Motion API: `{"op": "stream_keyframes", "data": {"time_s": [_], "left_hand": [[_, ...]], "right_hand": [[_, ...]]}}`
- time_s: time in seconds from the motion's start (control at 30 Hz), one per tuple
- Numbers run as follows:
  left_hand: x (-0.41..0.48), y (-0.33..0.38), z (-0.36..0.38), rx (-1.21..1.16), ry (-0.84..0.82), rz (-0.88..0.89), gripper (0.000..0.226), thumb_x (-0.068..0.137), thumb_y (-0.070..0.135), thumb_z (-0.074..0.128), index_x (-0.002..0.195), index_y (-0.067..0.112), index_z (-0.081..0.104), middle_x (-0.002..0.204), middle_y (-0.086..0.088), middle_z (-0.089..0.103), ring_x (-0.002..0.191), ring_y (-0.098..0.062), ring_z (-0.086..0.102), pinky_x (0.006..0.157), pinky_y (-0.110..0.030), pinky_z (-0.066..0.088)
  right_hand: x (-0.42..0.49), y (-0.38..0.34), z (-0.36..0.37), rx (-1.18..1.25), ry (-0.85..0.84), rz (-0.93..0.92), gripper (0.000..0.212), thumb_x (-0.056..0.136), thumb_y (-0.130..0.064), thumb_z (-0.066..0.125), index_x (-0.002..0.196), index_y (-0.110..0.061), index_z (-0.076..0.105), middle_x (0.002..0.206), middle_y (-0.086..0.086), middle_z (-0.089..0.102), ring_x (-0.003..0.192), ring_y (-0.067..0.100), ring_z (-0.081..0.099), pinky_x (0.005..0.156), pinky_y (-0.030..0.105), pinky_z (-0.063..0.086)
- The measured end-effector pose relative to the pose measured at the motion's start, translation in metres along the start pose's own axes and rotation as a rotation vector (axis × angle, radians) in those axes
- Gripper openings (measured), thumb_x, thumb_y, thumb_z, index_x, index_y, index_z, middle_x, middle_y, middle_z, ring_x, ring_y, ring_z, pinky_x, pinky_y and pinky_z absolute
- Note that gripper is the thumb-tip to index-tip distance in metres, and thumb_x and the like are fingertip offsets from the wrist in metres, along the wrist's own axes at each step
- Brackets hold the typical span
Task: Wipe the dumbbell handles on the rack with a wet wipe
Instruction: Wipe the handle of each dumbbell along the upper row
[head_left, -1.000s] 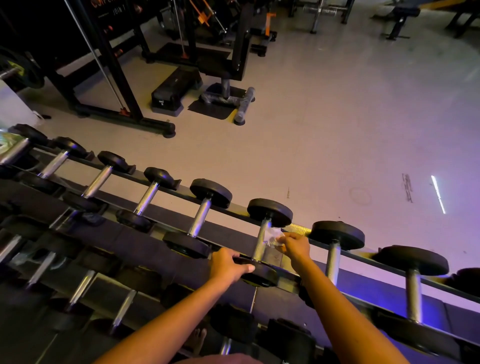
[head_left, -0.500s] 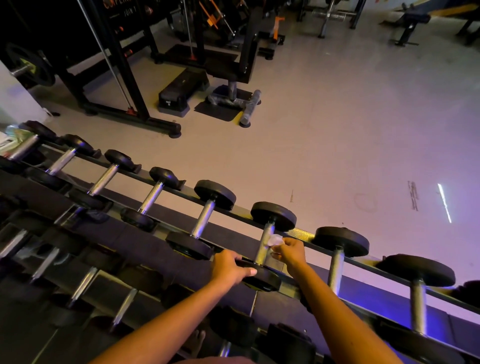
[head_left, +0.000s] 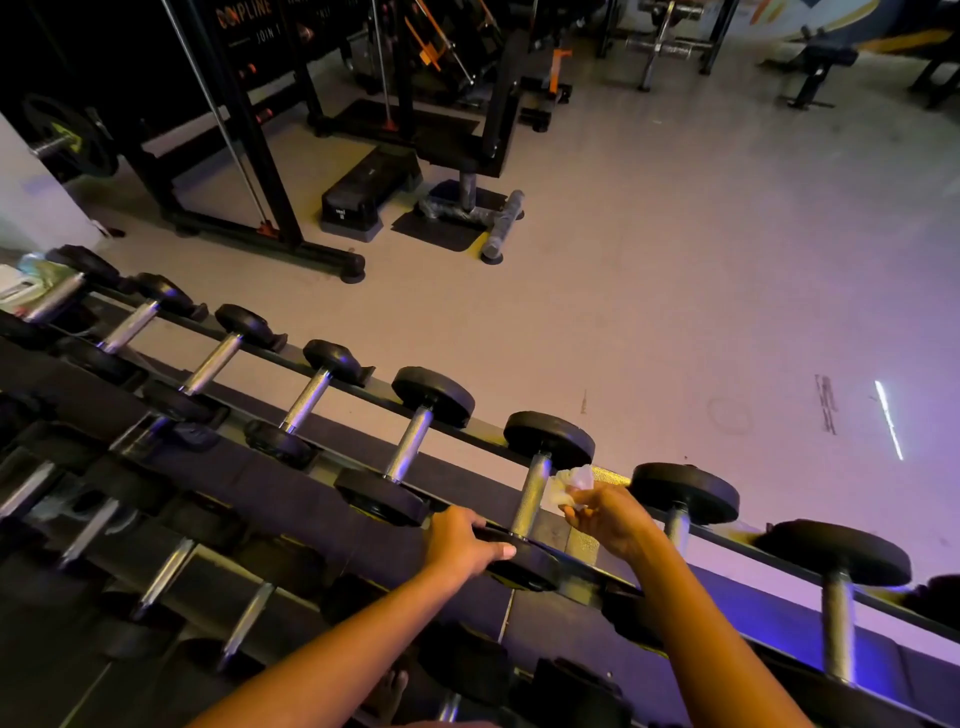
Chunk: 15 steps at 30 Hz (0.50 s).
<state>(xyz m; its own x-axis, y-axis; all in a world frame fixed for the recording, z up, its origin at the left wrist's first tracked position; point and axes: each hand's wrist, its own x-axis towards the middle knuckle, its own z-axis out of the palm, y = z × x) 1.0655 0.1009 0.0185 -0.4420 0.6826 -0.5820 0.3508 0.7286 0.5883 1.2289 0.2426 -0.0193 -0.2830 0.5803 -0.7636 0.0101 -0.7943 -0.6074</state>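
The wet wipe (head_left: 569, 486) is pinched by the fingers of the right hand (head_left: 608, 514), just beside 1 dumbbell's handle (head_left: 530, 499) on the rack (head_left: 584, 545); the near plate (head_left: 524, 566) is gripped by the left hand (head_left: 465, 545). Wiping is judged underway — next, the wipe should be pressed along the handle.

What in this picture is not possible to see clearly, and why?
Head view:
- Lower-tier dumbbells: dark and blurred.
- Pack at the left edge: cut off, blurred, label unreadable.
- Wet wipe against the handle: contact unclear; the right hand covers part of it.
- Dark shape at the right edge: cut off, unidentifiable.
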Motion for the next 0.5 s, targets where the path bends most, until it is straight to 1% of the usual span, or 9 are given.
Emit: {"op": "stream_keyframes", "data": {"time_s": [0.07,0.1,0.2,0.3,0.33,0.4,0.43,0.47,0.5], "left_hand": [[0.0,-0.002,0.001,0.001,0.014,0.006,0.057,0.07,0.036,0.084,0.119,0.012,0.065,0.117,-0.004,0.067,0.108,-0.017,0.061,0.081,-0.02,0.045],[-0.001,-0.002,0.001,-0.001,0.024,0.009,0.059,0.071,0.037,0.083,0.121,0.012,0.064,0.119,-0.004,0.066,0.11,-0.017,0.061,0.08,-0.019,0.044],[-0.003,-0.003,0.001,-0.003,0.037,0.01,0.059,0.072,0.037,0.082,0.122,0.014,0.063,0.12,-0.004,0.065,0.11,-0.016,0.061,0.081,-0.019,0.044],[-0.002,-0.003,0.001,0.011,0.032,0.019,0.056,0.072,0.037,0.082,0.12,0.014,0.065,0.118,-0.003,0.066,0.107,-0.016,0.061,0.08,-0.019,0.045],[-0.001,-0.004,0.001,0.013,0.026,0.021,0.053,0.073,0.036,0.081,0.119,0.014,0.065,0.117,-0.003,0.067,0.107,-0.015,0.061,0.079,-0.019,0.044],[0.0,-0.004,0.001,0.016,0.026,0.027,0.049,0.075,0.034,0.081,0.117,0.015,0.067,0.115,-0.003,0.068,0.106,-0.015,0.062,0.08,-0.019,0.044],[-0.001,-0.003,0.001,0.017,0.033,0.032,0.048,0.075,0.033,0.081,0.117,0.015,0.068,0.115,-0.003,0.068,0.106,-0.016,0.062,0.082,-0.02,0.045],[0.0,-0.003,0.001,0.017,0.036,0.032,0.047,0.075,0.033,0.081,0.117,0.016,0.068,0.115,-0.003,0.068,0.107,-0.016,0.062,0.083,-0.021,0.045],[-0.001,-0.003,0.001,0.016,0.042,0.035,0.048,0.075,0.033,0.081,0.117,0.016,0.068,0.115,-0.003,0.068,0.107,-0.016,0.062,0.082,-0.02,0.044]], "right_hand": [[0.003,0.001,0.009,-0.014,-0.02,0.023,0.026,0.09,0.011,0.048,0.113,0.0,0.051,0.107,0.018,0.06,0.087,0.027,0.063,0.069,0.032,0.056],[0.006,0.002,0.014,-0.033,-0.017,0.014,0.029,0.088,0.011,0.047,0.114,-0.001,0.05,0.109,0.018,0.059,0.091,0.029,0.063,0.071,0.034,0.057],[0.015,0.002,0.026,-0.172,0.124,-0.102,0.019,0.089,0.006,0.047,0.106,-0.003,0.051,0.112,0.019,0.056,0.101,0.035,0.059,0.083,0.041,0.056],[0.019,-0.001,0.038,-0.256,0.235,-0.196,0.009,0.093,-0.01,0.05,0.1,-0.007,0.054,0.11,0.019,0.056,0.101,0.036,0.059,0.088,0.046,0.056],[0.019,-0.002,0.042,-0.293,0.256,-0.23,0.012,0.096,-0.019,0.049,0.1,-0.009,0.056,0.104,0.016,0.058,0.098,0.034,0.059,0.089,0.046,0.056],[0.018,0.001,0.05,-0.365,0.286,-0.303,0.024,0.1,-0.032,0.046,0.095,-0.012,0.058,0.087,0.008,0.059,0.088,0.027,0.059,0.085,0.041,0.056],[0.017,0.004,0.053,-0.425,0.304,-0.341,0.029,0.1,-0.035,0.046,0.092,-0.011,0.06,0.081,0.006,0.058,0.083,0.024,0.059,0.079,0.037,0.054],[0.016,0.008,0.054,-0.497,0.322,-0.375,0.03,0.1,-0.033,0.049,0.091,-0.008,0.063,0.079,0.006,0.06,0.08,0.023,0.058,0.073,0.032,0.051],[0.017,0.013,0.055,-0.567,0.338,-0.404,0.026,0.098,-0.028,0.053,0.096,-0.005,0.066,0.083,0.008,0.062,0.08,0.022,0.058,0.07,0.029,0.048]]}}
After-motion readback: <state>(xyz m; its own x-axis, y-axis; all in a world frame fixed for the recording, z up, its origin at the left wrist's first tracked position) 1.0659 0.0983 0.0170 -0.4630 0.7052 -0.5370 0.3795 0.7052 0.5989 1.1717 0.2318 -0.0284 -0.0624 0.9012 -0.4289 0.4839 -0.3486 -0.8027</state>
